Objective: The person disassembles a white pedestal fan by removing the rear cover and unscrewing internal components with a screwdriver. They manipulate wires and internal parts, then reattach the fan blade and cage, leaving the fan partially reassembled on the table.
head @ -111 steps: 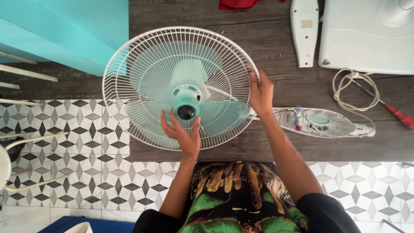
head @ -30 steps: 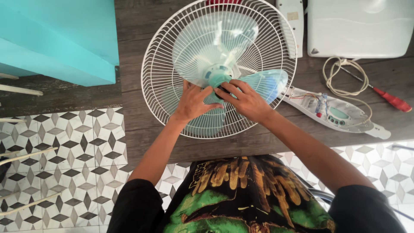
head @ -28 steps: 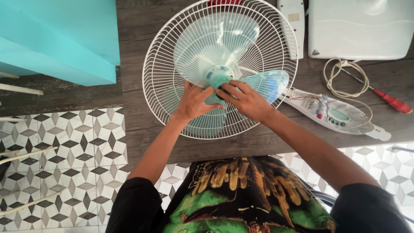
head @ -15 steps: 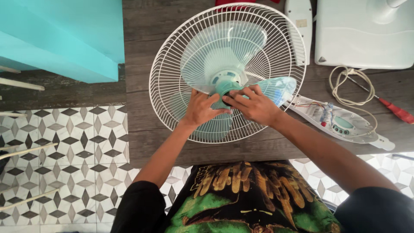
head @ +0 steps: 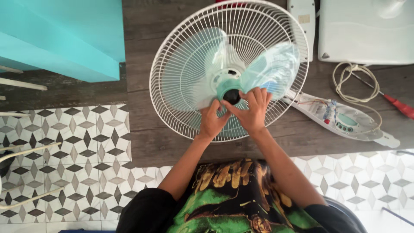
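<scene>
Both hands meet at the fan's centre. Left hand [head: 212,122] has fingers curled, tips at the dark hub cap [head: 232,96]; right hand [head: 252,111] lies over the cap's right side, fingers bent and close together, seemingly pinching it, though the grip itself is hidden. Fan [head: 189,77] lies flat on the dark wooden table [head: 142,142], rear grille under the pale blue blades [head: 271,71]. Opened control housing [head: 345,123] just right of the grille, white cord [head: 349,84] and red-handled screwdriver [head: 399,105] beyond. Turquoise cabinet [head: 64,39] at left.
</scene>
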